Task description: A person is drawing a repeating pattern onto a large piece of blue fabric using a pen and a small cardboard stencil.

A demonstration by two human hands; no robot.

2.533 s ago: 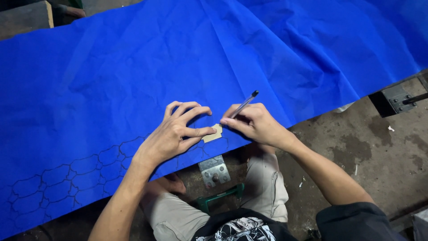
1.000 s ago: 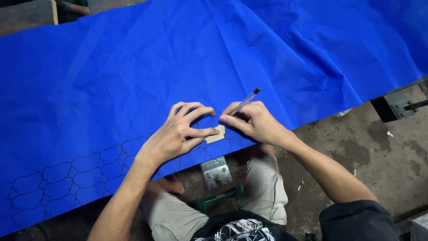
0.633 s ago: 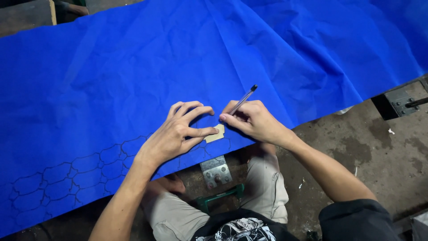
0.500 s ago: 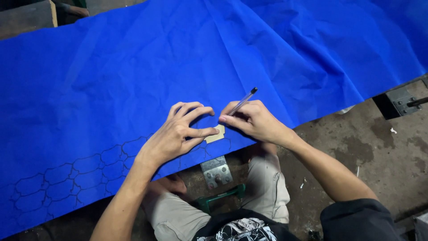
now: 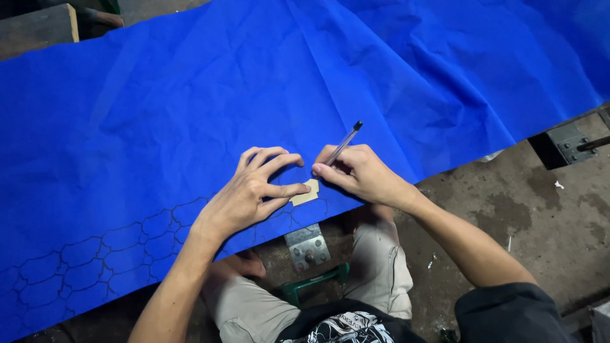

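- Left hand (image 5: pixel 251 194): fingers spread, thumb and forefinger pressing a small tan template (image 5: pixel 305 192) flat against the blue sheet (image 5: pixel 254 82); grip is a pin-down, not a pinch.
- Right hand (image 5: pixel 357 173): grip closed around a pen (image 5: pixel 344 143), tip at the template's right edge, cap end pointing up and away.
- Blue sheet: creased, spread over the worktop, near edge hanging toward the knees; linked cell outlines (image 5: pixel 95 254) run along that edge up to the template.
- Metal bracket (image 5: pixel 307 244): below the sheet's edge, between the knees.
- Risk, judged: the template may slide under the pen's push; creases may skew the line; overhanging edge gives poor backing.
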